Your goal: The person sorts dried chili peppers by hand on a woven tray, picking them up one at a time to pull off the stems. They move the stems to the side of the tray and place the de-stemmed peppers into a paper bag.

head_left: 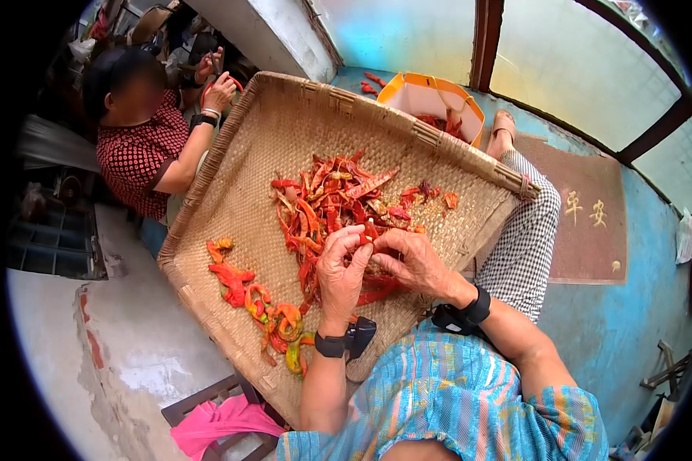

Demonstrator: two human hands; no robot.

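Note:
My left hand (341,265) pinches a piece of red chili pepper (369,230) between thumb and fingers, above the wicker tray. Close against it, my right hand (414,257) has its thumb and fingertips closed on the same piece. Beneath and beyond both hands spreads a heap of red chili peppers (334,192), many looking split or wrinkled. To the left of the heap lies a curved row of red, orange and green peppers (287,321). Some loose seeds and small bits are scattered right of the heap. Each wrist wears a black band.
The large woven tray (238,161) has a raised rim and rests near my lap. A person (142,154) sits at its far left, holding scissors and a red pepper. Beyond the rim stands an orange-and-white bag (430,100) with peppers. A pink cloth (223,425) hangs on a stool at lower left.

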